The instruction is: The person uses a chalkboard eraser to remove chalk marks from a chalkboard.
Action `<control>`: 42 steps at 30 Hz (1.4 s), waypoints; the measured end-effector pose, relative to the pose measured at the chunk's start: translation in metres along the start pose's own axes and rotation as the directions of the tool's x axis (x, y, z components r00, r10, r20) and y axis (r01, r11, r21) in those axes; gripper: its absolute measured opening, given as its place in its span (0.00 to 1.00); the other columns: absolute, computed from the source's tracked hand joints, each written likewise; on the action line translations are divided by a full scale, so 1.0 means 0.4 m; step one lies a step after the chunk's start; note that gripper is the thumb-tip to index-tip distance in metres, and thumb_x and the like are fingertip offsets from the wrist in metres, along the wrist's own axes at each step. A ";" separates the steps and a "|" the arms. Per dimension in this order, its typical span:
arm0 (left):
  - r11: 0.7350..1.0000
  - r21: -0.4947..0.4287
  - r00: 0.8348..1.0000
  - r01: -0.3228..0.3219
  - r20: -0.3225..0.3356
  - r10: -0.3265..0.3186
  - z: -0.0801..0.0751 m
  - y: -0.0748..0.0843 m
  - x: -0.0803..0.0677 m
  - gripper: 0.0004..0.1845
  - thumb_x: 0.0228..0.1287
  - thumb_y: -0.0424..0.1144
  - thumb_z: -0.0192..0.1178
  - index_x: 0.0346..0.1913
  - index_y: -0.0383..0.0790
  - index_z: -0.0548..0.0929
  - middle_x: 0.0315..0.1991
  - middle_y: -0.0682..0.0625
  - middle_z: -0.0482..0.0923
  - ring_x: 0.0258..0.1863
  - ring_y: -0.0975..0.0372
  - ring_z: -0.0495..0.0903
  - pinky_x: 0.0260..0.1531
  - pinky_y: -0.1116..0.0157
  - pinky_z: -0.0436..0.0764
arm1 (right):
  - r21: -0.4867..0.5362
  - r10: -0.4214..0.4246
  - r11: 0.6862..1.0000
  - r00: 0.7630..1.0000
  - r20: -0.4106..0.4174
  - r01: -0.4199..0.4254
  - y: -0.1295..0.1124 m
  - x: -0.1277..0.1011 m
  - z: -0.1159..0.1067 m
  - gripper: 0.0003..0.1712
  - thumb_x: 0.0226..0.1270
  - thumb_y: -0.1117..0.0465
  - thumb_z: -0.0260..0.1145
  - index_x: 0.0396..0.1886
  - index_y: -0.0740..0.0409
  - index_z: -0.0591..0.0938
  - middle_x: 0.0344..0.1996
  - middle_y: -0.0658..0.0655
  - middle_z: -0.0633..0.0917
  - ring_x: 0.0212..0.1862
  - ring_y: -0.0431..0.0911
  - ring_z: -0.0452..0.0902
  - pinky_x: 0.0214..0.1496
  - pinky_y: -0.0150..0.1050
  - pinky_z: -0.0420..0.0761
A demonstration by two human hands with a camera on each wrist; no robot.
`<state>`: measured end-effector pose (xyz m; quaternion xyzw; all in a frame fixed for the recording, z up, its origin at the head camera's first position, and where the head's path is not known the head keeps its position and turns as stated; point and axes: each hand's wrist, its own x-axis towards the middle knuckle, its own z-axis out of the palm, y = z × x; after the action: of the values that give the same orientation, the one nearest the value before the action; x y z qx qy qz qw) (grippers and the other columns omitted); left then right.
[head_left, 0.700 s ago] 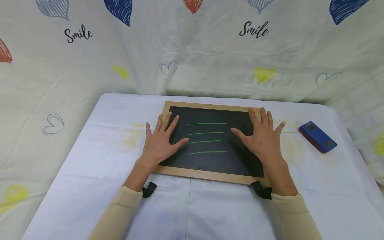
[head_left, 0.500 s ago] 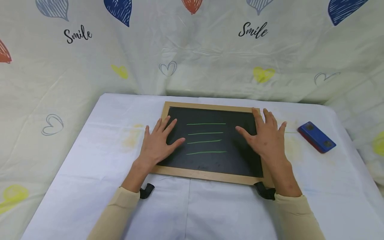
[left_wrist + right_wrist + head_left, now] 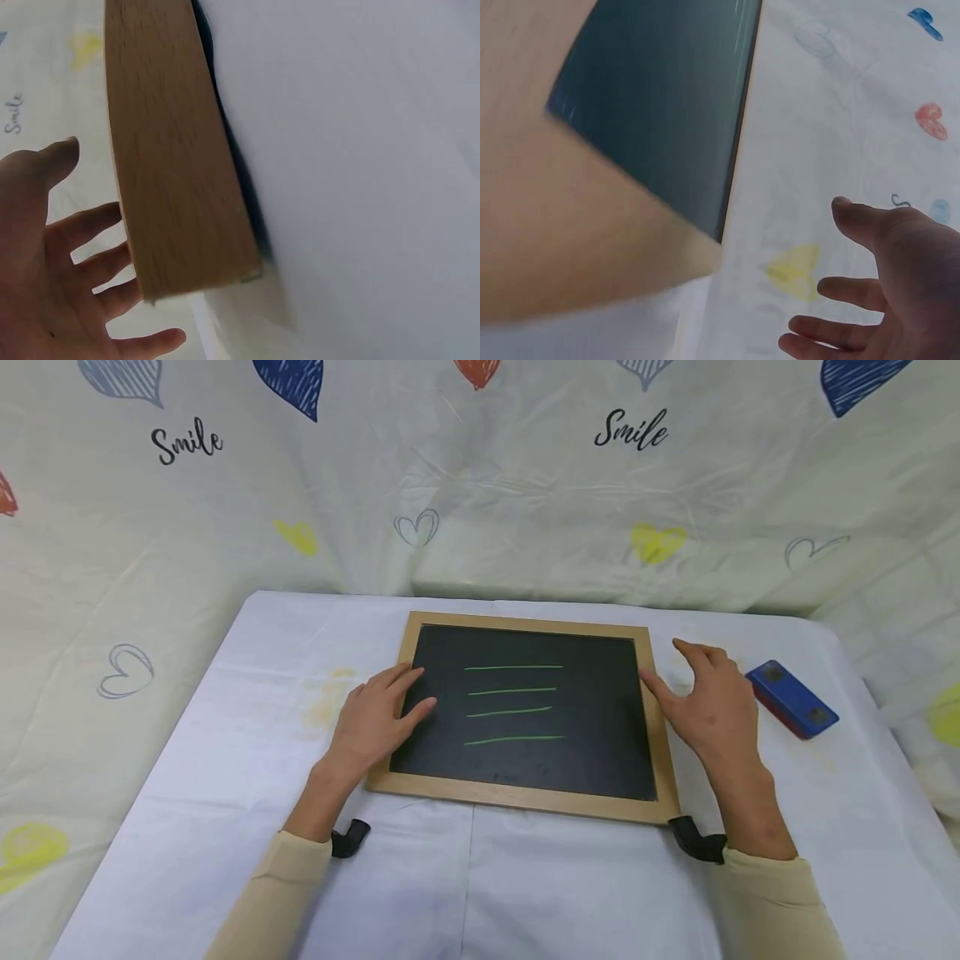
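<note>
A small wood-framed chalkboard point(image 3: 600, 718) lies on the white cloth, with several green lines drawn across it. My left hand point(image 3: 371, 718) hovers over its left edge, fingers loosely extended. In the left wrist view, that hand point(image 3: 45, 270) is behind the wooden frame point(image 3: 172, 150); whether it touches cannot be told. Just off the board's right edge is my right hand point(image 3: 716, 710), holding nothing, its thumb near the frame. The right wrist view has this hand point(image 3: 907, 277) with fingers apart. A blue and red block-shaped board eraser point(image 3: 795, 700) lies right beside it, partly hidden at its corner.
The white-covered table point(image 3: 187, 827) has a faint yellowish stain left of the board. Behind it hangs a printed curtain point(image 3: 517, 510) with hearts and "Smile" lettering. Black wrist-camera mounts point(image 3: 697, 843) sit below both wrists.
My right hand has moved off the board to the right, toward the eraser, its fingers less spread. My left hand has shifted slightly left, fingers closer together. The board has stayed put.
</note>
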<state>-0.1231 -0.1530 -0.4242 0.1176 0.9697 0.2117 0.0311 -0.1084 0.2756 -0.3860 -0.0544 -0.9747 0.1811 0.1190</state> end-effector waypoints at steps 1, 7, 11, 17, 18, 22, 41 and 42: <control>1.000 -0.008 1.000 0.005 0.005 -0.005 -0.001 -0.004 -0.001 0.37 0.76 0.63 0.56 0.80 0.51 0.68 0.82 0.45 0.63 0.80 0.48 0.64 0.77 0.39 0.64 | 0.001 0.010 1.000 1.000 -0.002 -0.010 0.007 -0.001 -0.004 0.42 0.73 0.38 0.65 0.75 0.60 0.73 0.69 0.76 0.74 0.66 0.76 0.71 0.62 0.73 0.73; 0.999 -0.032 1.000 0.015 0.023 -0.015 -0.004 -0.028 -0.004 0.36 0.76 0.62 0.57 0.79 0.51 0.68 0.82 0.45 0.62 0.79 0.46 0.65 0.74 0.41 0.70 | 0.003 0.071 0.997 0.997 0.003 -0.071 0.055 -0.001 -0.028 0.41 0.74 0.38 0.64 0.75 0.61 0.73 0.69 0.77 0.74 0.66 0.77 0.70 0.61 0.74 0.73; 0.999 -0.040 0.999 0.012 0.032 -0.010 -0.008 -0.038 -0.005 0.35 0.76 0.60 0.58 0.79 0.50 0.68 0.82 0.44 0.61 0.79 0.45 0.65 0.72 0.40 0.72 | -0.002 0.110 0.994 0.994 0.020 -0.110 0.092 0.003 -0.034 0.41 0.75 0.39 0.62 0.75 0.62 0.72 0.69 0.78 0.73 0.67 0.77 0.69 0.63 0.75 0.72; 0.997 -0.068 0.998 0.023 0.053 -0.019 -0.015 -0.045 -0.009 0.35 0.76 0.58 0.58 0.80 0.49 0.68 0.83 0.43 0.59 0.80 0.44 0.63 0.72 0.40 0.71 | -0.002 0.171 0.985 0.982 0.076 -0.171 0.156 0.010 -0.043 0.41 0.78 0.40 0.58 0.78 0.63 0.68 0.71 0.80 0.69 0.67 0.78 0.67 0.63 0.75 0.69; 0.997 -0.067 0.998 0.025 0.055 -0.022 -0.015 -0.047 -0.009 0.35 0.76 0.58 0.58 0.80 0.49 0.68 0.83 0.43 0.58 0.80 0.44 0.62 0.72 0.40 0.71 | 0.002 0.178 0.984 0.980 0.086 -0.179 0.166 0.011 -0.045 0.41 0.78 0.40 0.58 0.78 0.63 0.67 0.72 0.81 0.68 0.68 0.78 0.65 0.64 0.76 0.68; 0.997 -0.069 0.998 0.030 0.065 -0.026 -0.015 -0.056 -0.006 0.34 0.77 0.56 0.58 0.80 0.49 0.67 0.84 0.44 0.57 0.81 0.44 0.61 0.73 0.39 0.70 | 0.027 0.191 0.981 0.977 0.095 -0.194 0.205 0.013 -0.056 0.41 0.79 0.40 0.56 0.79 0.63 0.67 0.73 0.81 0.66 0.70 0.80 0.62 0.63 0.79 0.65; 0.997 -0.062 0.997 -0.048 0.055 0.052 -0.015 -0.075 -0.004 0.32 0.75 0.44 0.62 0.78 0.42 0.69 0.82 0.40 0.59 0.78 0.39 0.64 0.74 0.38 0.68 | -0.066 0.246 0.969 0.948 0.201 -0.237 0.371 0.019 -0.110 0.41 0.79 0.43 0.57 0.76 0.71 0.65 0.65 0.88 0.64 0.62 0.80 0.63 0.59 0.77 0.68; 0.997 -0.060 0.997 -0.053 0.057 0.056 -0.015 -0.076 -0.004 0.32 0.75 0.44 0.62 0.78 0.42 0.69 0.82 0.40 0.59 0.78 0.39 0.65 0.74 0.37 0.67 | -0.070 0.243 0.970 0.948 0.203 -0.234 0.378 0.018 -0.110 0.41 0.79 0.43 0.57 0.75 0.71 0.66 0.64 0.88 0.64 0.61 0.80 0.63 0.58 0.77 0.68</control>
<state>-0.1286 -0.1825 -0.4315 0.1491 0.9582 0.2374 0.0572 -0.0948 0.4318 -0.4000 -0.1551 -0.9719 0.1770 -0.0086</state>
